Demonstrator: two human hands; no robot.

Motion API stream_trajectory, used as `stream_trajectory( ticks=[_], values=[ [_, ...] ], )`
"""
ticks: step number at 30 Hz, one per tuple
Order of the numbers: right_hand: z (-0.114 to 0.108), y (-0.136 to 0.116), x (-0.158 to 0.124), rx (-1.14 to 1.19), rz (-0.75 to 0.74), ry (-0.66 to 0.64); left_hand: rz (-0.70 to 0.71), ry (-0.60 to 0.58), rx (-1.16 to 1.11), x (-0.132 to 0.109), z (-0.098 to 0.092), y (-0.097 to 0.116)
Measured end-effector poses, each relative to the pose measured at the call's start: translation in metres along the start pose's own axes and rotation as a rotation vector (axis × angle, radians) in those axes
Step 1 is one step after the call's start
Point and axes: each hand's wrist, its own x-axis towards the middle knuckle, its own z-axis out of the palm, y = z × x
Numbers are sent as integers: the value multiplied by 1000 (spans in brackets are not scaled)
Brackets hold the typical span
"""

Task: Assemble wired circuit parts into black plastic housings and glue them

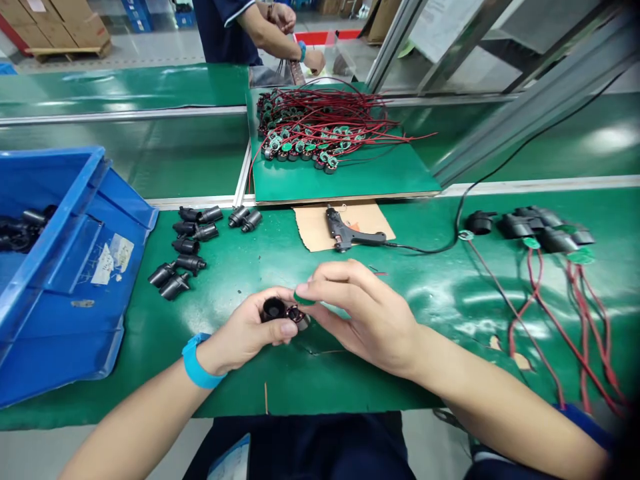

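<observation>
My left hand (247, 333), with a blue band at the wrist, is closed around a black plastic housing (273, 308) whose round mouth faces up. Beside the housing, under my left thumb and fingers, is a small motor (301, 321) with a metal side. My right hand (373, 317) pinches a small green circuit board disc (303, 298) between thumb and fingertips, just above the motor. Whether the disc touches the motor I cannot tell. Several black housings (186, 245) lie on the table to the left of my hands.
A blue bin (107, 267) with black parts stands left. A glue gun (350, 233) rests on cardboard (310, 227), its cord running right. Wired motors (300, 143) cover part of a raised green board (350, 180). Housings with red wires (543, 227) lie right. A co-worker (225, 33) stands opposite.
</observation>
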Motion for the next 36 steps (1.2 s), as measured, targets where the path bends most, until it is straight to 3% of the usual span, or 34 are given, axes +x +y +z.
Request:
stream_trajectory(
  ticks=[2,4,7,10,13,16,21,26,31,36],
  values=[
    [0,0,-2,-26,-9,4,28,37,104,-1,2,0],
    [0,0,-4,-26,51,7,164,194,284,-3,4,3],
    [2,-2,-9,139,284,-30,427,413,611,-7,8,7],
    [12,-5,-13,408,553,-53,648,447,850,-11,10,5],
    [24,-6,-16,625,722,-40,736,420,986,-12,10,3],
    [28,-4,-16,697,787,-12,670,377,997,-11,8,6],
    [22,1,-16,645,778,46,408,187,649,-6,2,16],
    [28,-4,-22,578,732,55,336,225,563,-2,2,13],
    [32,-6,-28,422,553,91,307,239,640,-5,8,6],
    [12,-2,-25,162,358,121,292,168,618,-9,6,0]
  ],
)
